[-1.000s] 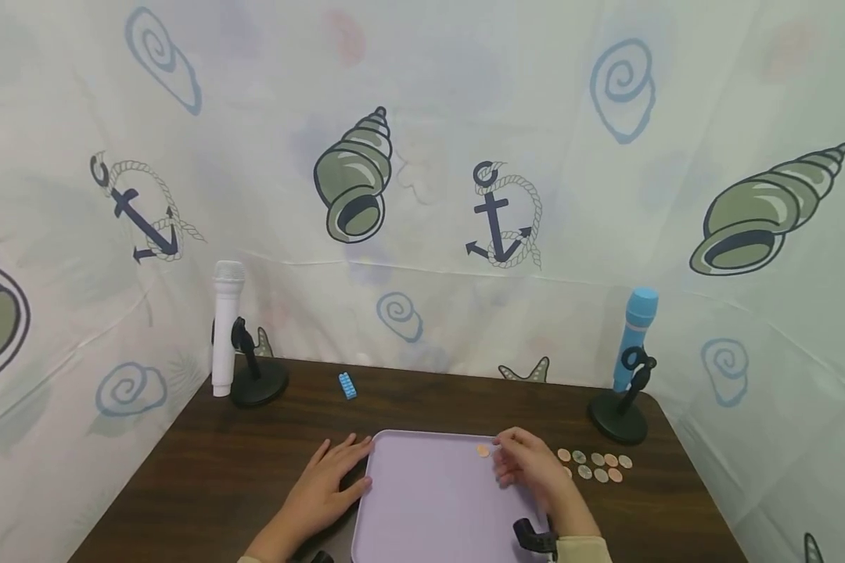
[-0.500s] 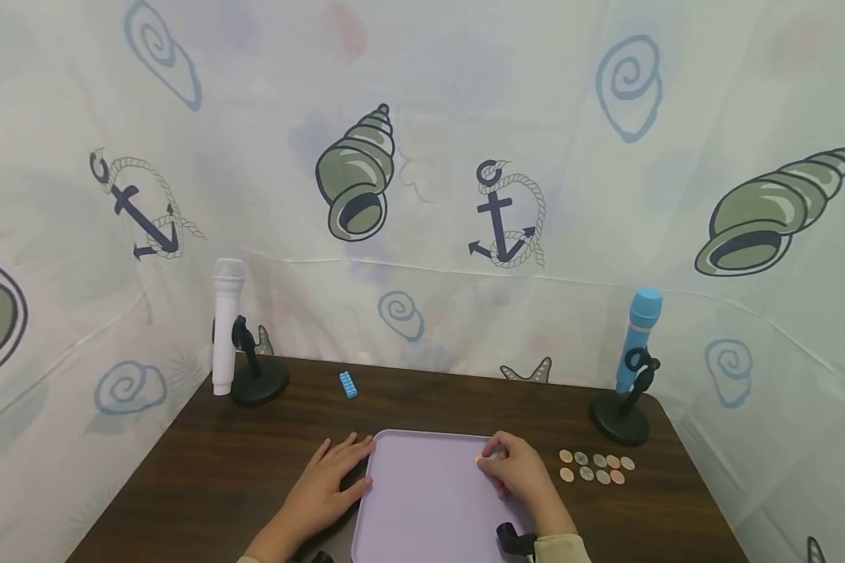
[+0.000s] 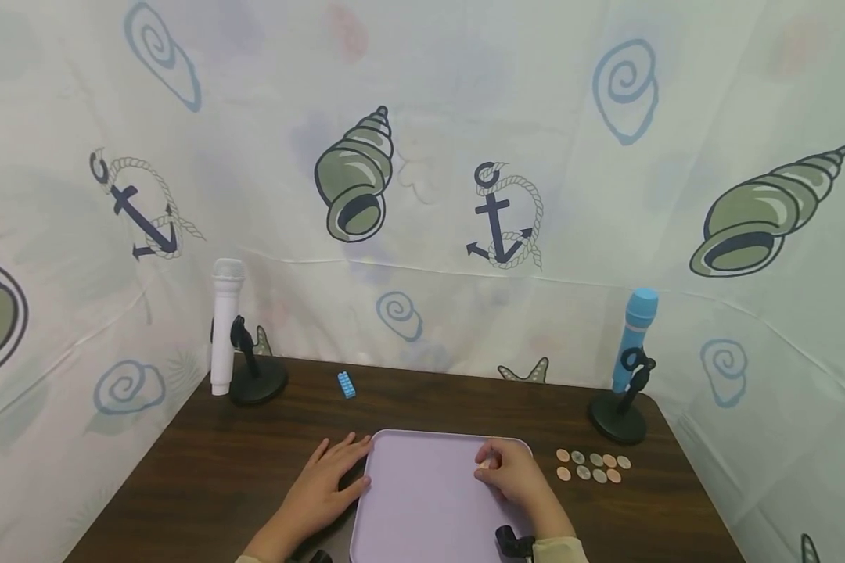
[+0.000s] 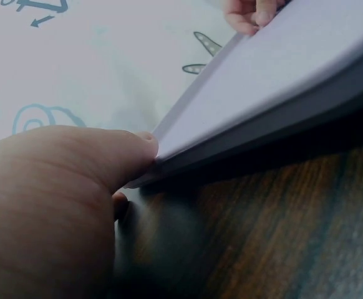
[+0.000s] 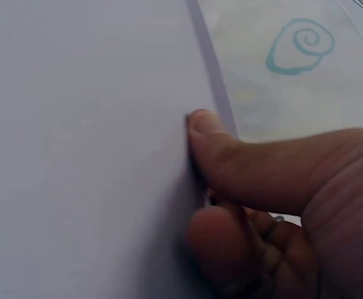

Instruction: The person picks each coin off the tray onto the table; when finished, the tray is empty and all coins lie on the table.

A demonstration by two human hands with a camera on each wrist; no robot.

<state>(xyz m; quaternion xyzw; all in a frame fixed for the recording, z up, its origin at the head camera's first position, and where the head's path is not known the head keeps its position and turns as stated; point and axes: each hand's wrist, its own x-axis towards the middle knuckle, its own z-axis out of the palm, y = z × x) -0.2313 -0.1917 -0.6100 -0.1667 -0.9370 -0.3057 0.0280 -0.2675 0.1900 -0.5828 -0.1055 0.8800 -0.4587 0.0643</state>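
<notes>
My right hand [image 3: 517,477] is over the upper right part of a lilac tray [image 3: 422,508]. Its thumb and forefinger pinch a coin [image 3: 483,464], which is mostly covered by the fingers. In the right wrist view the thumb and a curled finger stand close to the tray surface, and only a thin dark edge shows at the thumb tip. My left hand [image 3: 317,493] lies on the table with its fingers spread, the thumb and fingertips touching the tray's left edge. Several coins [image 3: 596,460], copper and silver coloured, lie in two rows right of the tray.
A white microphone [image 3: 227,328] leans by a black stand [image 3: 257,379] at the back left. At the back right are a blue microphone [image 3: 634,336] and another black stand [image 3: 618,416]. A small blue toy brick [image 3: 346,385] lies behind the tray on the dark wooden table [image 3: 204,477].
My right hand has moved left from the tray's right side to the coin lying on the tray and now pinches it. The left hand has stayed in place.
</notes>
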